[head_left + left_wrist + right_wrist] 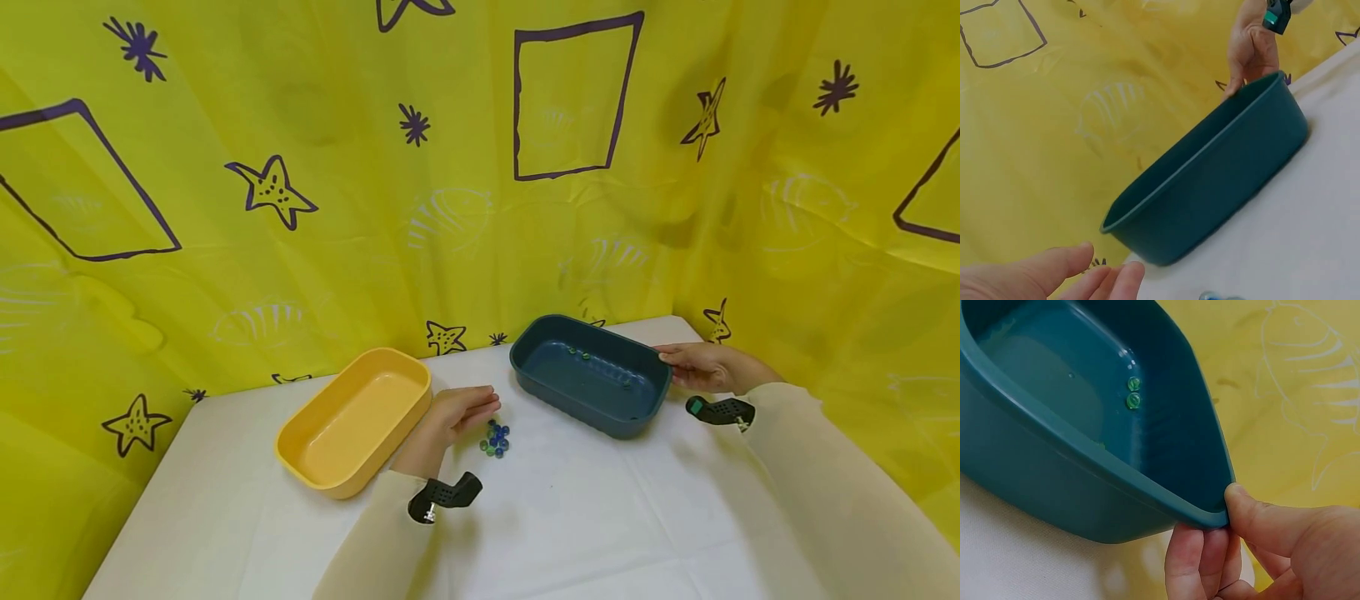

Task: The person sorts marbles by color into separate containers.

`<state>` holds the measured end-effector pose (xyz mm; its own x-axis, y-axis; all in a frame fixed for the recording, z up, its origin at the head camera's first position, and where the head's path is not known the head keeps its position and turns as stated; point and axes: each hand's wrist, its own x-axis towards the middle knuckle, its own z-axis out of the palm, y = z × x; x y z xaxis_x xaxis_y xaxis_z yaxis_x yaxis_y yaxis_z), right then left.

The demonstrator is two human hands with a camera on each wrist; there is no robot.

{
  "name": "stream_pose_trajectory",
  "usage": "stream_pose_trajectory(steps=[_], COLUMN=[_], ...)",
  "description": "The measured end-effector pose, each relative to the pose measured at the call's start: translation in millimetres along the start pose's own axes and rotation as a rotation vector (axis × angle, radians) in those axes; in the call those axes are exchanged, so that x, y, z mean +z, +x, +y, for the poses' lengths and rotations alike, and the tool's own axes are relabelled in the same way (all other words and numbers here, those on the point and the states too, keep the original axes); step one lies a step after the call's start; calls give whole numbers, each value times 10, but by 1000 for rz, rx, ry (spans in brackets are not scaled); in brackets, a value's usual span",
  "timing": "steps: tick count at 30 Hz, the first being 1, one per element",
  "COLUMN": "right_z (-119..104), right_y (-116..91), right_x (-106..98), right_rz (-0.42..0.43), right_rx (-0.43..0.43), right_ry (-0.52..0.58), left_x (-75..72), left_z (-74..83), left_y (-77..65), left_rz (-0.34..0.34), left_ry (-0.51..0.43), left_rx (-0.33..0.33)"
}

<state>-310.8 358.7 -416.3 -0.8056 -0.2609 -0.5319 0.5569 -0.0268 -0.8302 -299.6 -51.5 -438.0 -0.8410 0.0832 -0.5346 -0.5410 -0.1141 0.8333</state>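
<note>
My right hand (pixel 701 367) pinches the rim of a dark teal tub (pixel 573 386) at its right end, thumb on top and fingers beneath, as the right wrist view shows. A few green glass marbles (pixel 1134 400) lie on the tub's floor. To the left of the tub, my left hand (pixel 457 412) is held just above the table with its fingers fairly straight and close together. No thing shows in it. Beside its fingertips sits a small cluster of several blue and green marbles (pixel 495 442) on the white cloth, apart from the hand.
A yellow tub (pixel 352 421) stands left of my left hand, close to the left forearm; no marbles show in it. White cloth (pixel 570 517) covers the table. A yellow patterned curtain (pixel 337 275) rises behind the table and along the right side.
</note>
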Motion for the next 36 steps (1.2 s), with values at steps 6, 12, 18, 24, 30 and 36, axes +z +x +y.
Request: stream_pose_trajectory(steps=[6, 12, 18, 24, 30, 36], right_z=[4, -4, 3, 10, 14, 17], right_y=[-4, 9, 10, 13, 13, 1], right_x=[11, 9, 1, -9, -14, -15], right_rz=[4, 7, 12, 17, 5, -1], right_rx=[-1, -11, -9, -9, -13, -15], right_ry=[-10, -15, -17, -12, -3, -2], left_x=[-185, -308, -372, -401, -399, -377], left_z=[-81, -162, -245, -314, -368, -422], left_y=[-1, -48, -78, -140, -193, -200], left_rz=[27, -1, 0, 9, 13, 37], left_ry=[46, 113, 207, 344, 444, 480], left_rx=[19, 70, 112, 145, 189, 249])
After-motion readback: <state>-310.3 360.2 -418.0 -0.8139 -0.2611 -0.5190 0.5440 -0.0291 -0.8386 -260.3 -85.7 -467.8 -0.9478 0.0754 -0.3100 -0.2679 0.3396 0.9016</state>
